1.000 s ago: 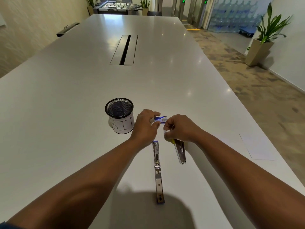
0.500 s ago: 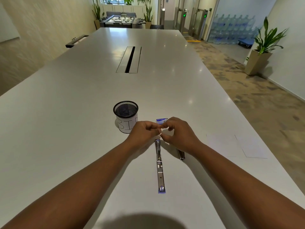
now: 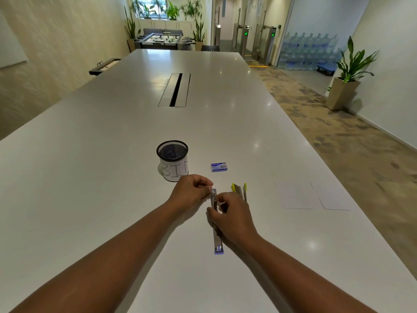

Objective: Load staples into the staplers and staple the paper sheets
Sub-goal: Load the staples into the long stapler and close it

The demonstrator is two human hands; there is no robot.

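Note:
A blue stapler (image 3: 218,242) lies opened out flat on the white table (image 3: 112,177), pointing away from me. My left hand (image 3: 191,193) has curled fingers and holds the stapler's far end with its fingertips. My right hand (image 3: 233,216) is curled over the middle of the stapler and pinches a short staple strip (image 3: 215,203) in the open channel. A yellow stapler (image 3: 238,189) lies just right of my right hand, partly hidden by it. The small blue staple box (image 3: 218,167) sits beyond both hands. Two white paper sheets (image 3: 300,196) lie to the right.
A black mesh cup (image 3: 172,160) labelled BIN stands left of the staple box, just beyond my left hand. A cable slot (image 3: 176,90) is set into the table's middle. The table's right edge runs close past the sheets, with carpet floor beyond.
The staple box was put down and now lies free beyond the hands. Both hands came down onto the blue stapler, and the yellow stapler has come into sight beside them.

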